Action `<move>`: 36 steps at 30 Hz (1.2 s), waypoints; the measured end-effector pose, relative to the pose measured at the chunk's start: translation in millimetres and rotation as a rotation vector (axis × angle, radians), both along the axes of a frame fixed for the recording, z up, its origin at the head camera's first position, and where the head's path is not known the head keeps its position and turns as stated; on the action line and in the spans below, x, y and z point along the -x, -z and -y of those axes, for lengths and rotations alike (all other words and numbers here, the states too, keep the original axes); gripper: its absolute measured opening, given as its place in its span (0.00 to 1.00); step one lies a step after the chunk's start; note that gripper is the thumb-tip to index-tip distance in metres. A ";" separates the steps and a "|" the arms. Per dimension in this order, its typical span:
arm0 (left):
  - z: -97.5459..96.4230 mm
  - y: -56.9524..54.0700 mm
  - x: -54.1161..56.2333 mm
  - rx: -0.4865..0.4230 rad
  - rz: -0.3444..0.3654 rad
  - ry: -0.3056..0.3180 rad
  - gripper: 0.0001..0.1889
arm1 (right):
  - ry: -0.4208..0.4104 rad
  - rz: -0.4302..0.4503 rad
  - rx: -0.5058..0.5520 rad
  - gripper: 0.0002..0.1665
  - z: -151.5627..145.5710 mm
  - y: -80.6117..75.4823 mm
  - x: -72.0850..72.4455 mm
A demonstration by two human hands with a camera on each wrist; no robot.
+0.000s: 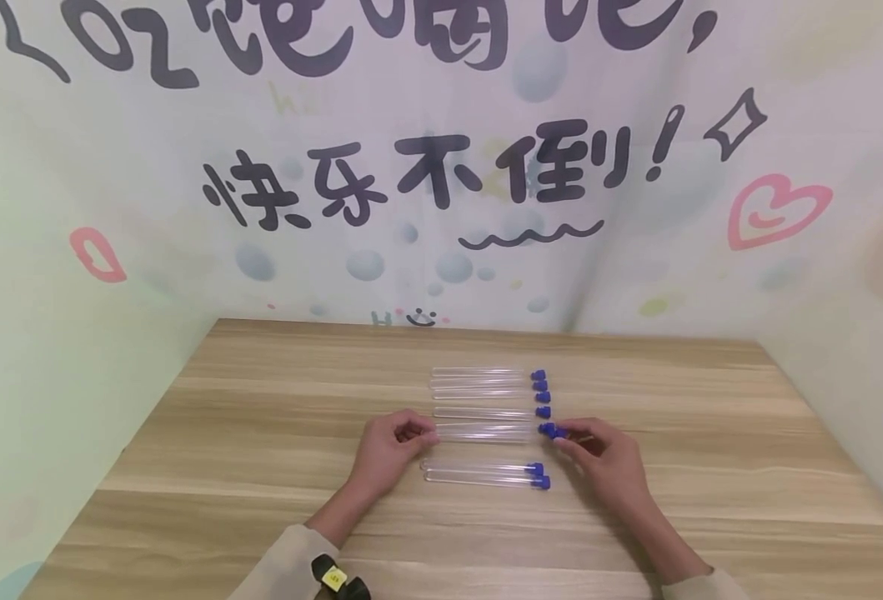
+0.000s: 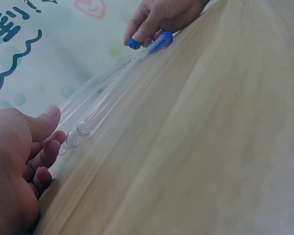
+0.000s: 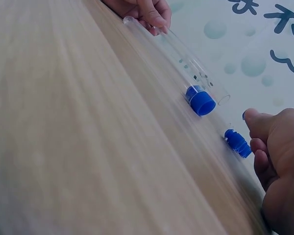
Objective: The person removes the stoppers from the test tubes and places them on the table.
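Note:
My left hand (image 1: 390,454) pinches the rounded end of a clear test tube (image 1: 486,433) between thumb and fingers. The tube's open end points right, toward my right hand (image 1: 609,467). Between its thumb and fingertips my right hand holds a blue stopper (image 2: 134,43), just beyond that open end. Another blue stopper (image 3: 237,143) lies on the table under the right fingers. Nearer to me, two test tubes (image 1: 479,477) lie side by side with blue stoppers in their right ends.
Farther back, several clear test tubes (image 1: 479,383) lie in parallel, each with a blue stopper (image 1: 543,397) by its right end. All rest on a wood-grain table (image 1: 261,400). A printed cloth (image 1: 336,275) hangs behind the table's far edge.

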State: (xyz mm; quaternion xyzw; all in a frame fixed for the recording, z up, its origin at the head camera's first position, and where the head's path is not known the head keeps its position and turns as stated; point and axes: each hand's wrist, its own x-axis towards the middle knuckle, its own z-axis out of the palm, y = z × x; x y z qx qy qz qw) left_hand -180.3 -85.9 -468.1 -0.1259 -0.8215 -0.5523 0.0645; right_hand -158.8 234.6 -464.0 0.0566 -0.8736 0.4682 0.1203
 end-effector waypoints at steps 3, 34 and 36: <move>-0.5 -0.2 0.0 0.002 0.001 -0.003 0.05 | -0.008 -0.001 -0.030 0.14 1.3 2.2 1.2; -9.1 3.2 4.5 0.122 -0.091 0.025 0.08 | -0.051 -0.034 -0.081 0.13 2.2 4.1 4.3; -10.1 3.1 4.9 0.133 -0.083 0.028 0.08 | -0.054 -0.034 -0.082 0.13 2.5 3.7 4.1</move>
